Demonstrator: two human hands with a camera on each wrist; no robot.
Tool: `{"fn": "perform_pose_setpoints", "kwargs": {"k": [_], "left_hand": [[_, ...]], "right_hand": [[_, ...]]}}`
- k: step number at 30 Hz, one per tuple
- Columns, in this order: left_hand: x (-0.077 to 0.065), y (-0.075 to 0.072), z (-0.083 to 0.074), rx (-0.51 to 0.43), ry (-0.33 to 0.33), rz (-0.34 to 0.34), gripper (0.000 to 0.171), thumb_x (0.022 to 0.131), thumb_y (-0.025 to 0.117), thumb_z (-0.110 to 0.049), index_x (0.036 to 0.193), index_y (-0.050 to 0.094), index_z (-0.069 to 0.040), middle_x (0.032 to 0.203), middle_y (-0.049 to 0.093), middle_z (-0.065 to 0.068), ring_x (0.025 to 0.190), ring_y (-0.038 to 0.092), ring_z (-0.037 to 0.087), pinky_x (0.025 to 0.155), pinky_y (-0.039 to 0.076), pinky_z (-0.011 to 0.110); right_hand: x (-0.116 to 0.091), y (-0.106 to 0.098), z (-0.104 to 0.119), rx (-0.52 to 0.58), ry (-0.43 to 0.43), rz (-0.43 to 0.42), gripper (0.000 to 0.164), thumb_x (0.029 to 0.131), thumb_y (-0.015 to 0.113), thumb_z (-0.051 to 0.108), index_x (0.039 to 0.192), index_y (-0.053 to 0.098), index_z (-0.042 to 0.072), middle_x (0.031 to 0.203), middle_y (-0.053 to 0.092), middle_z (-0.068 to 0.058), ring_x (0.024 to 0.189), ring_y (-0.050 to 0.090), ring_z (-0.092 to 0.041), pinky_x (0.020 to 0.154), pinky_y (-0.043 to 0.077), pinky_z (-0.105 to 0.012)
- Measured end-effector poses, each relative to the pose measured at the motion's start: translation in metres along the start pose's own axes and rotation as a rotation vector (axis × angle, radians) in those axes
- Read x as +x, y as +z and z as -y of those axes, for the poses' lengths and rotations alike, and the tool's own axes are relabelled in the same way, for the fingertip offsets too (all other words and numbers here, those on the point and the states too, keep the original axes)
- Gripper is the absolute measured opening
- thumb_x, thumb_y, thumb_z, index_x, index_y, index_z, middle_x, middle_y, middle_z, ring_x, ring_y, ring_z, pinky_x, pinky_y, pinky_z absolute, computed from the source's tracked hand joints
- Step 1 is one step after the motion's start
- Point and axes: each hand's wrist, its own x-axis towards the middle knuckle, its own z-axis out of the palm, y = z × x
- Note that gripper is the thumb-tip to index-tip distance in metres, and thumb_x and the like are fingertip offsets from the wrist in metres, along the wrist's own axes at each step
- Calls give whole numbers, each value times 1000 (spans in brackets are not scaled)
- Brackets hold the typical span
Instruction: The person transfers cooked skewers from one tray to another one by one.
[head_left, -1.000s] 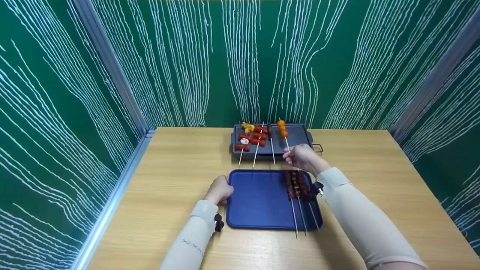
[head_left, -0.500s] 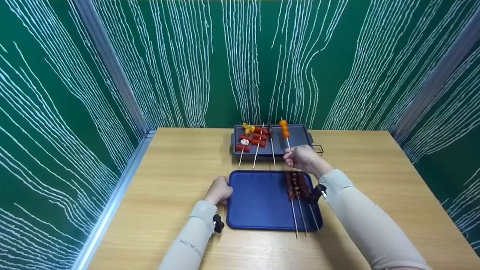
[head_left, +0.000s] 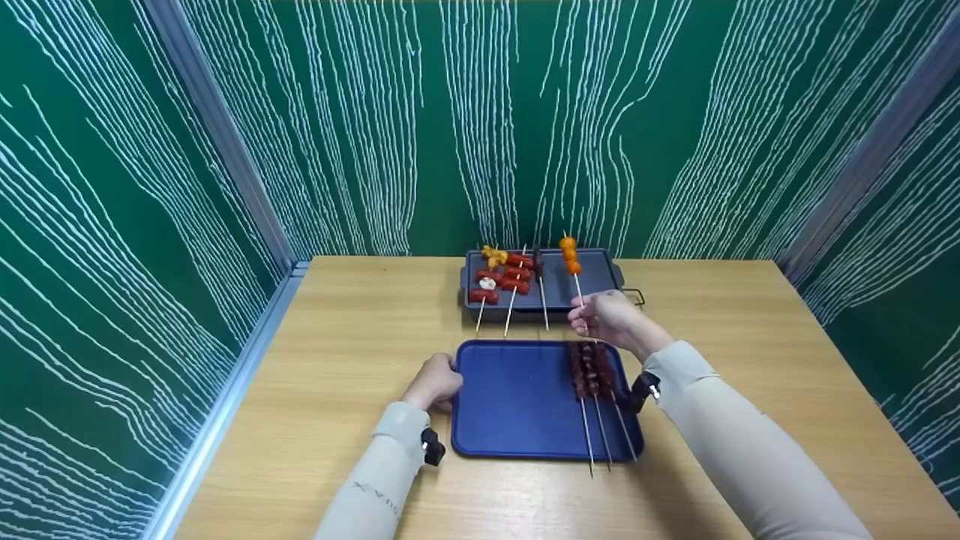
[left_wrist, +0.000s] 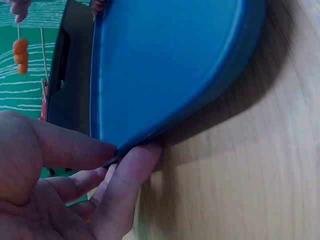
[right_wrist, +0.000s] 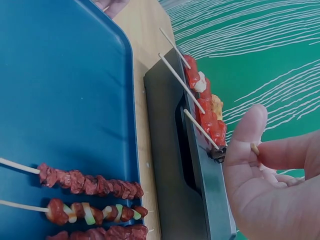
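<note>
My right hand [head_left: 611, 319] pinches the stick of a skewer of orange balls [head_left: 570, 255] between thumb and fingers. The balls overlap the right part of the dark grill pan [head_left: 600, 281] in the head view, and the stick's end pokes out between the fingertips in the right wrist view. With thumb and fingers, my left hand [left_wrist: 75, 185] grips the rim of the blue tray [head_left: 510, 405] at its left side. Three meat skewers [right_wrist: 92, 182] lie side by side on the tray's right part, one of them with pale green pieces; their sticks point toward me.
On the pan's left half lie skewers of red sausage pieces [head_left: 516, 274], a yellow piece [head_left: 493, 256] and a dark skewer [head_left: 538, 266], with sticks overhanging the front edge. A wire handle [head_left: 636, 296] juts from the pan's right. Green walls [head_left: 360, 150] enclose the wooden table [head_left: 360, 315].
The skewer of orange balls has shifted slightly up and to the right in the head view, along with my right hand. My left hand keeps its grip on the tray.
</note>
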Motion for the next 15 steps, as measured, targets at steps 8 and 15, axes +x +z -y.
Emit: {"fn": "perform_pose_setpoints", "kwargs": {"k": [8, 15], "left_hand": [[-3, -1, 0, -29, -7, -3, 13, 91, 45, 2, 93, 55, -6, 82, 56, 7, 53, 62, 18, 42, 60, 31], [-3, 2, 0, -45, -16, -12, 19, 92, 46, 2, 102, 61, -1, 88, 60, 12, 51, 63, 20, 40, 60, 31]], "right_hand": [[-9, -2, -2, -16, -6, 11, 24, 101, 37, -13, 118, 50, -2, 81, 69, -5, 68, 65, -13, 64, 60, -22], [-15, -4, -4, -43, 1, 14, 22, 101, 39, -11, 118, 51, -1, 82, 71, -3, 69, 67, -12, 65, 61, -22]]}}
